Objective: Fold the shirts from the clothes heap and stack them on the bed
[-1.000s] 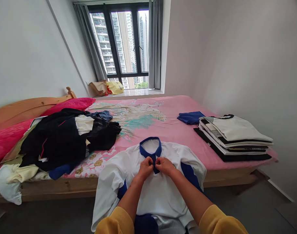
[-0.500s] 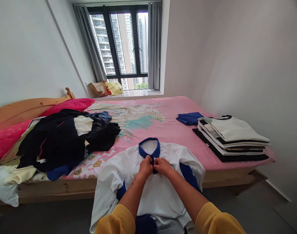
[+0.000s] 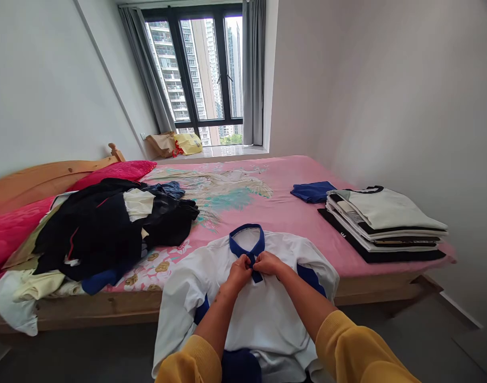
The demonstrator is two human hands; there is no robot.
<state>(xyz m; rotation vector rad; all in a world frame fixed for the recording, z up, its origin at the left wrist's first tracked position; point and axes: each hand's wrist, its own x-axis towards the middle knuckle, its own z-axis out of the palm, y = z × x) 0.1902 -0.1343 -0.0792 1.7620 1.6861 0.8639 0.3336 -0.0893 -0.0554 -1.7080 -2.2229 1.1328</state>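
A white long-sleeved polo shirt (image 3: 263, 314) with a blue collar and blue side panels lies face up over the bed's front edge, its lower part hanging down. My left hand (image 3: 240, 272) pinches the blue placket just under the collar from the left side. From the right, my right hand (image 3: 266, 264) grips the same placket, its fingertips close to those of the left. Whatever button sits between the fingers is hidden. The collar (image 3: 236, 246) stands in a ring above both hands.
On the left of the pink bed (image 3: 243, 213) lies a loose heap of dark clothes (image 3: 95, 229) beside red pillows (image 3: 115, 173). To the right are a stack of folded shirts (image 3: 390, 213) and a folded blue garment (image 3: 312, 191). Bags (image 3: 187, 143) rest on the windowsill.
Both hands stay at the placket with only small finger shifts; more of the blue placket's lower end shows below them. The whole view has moved slightly.
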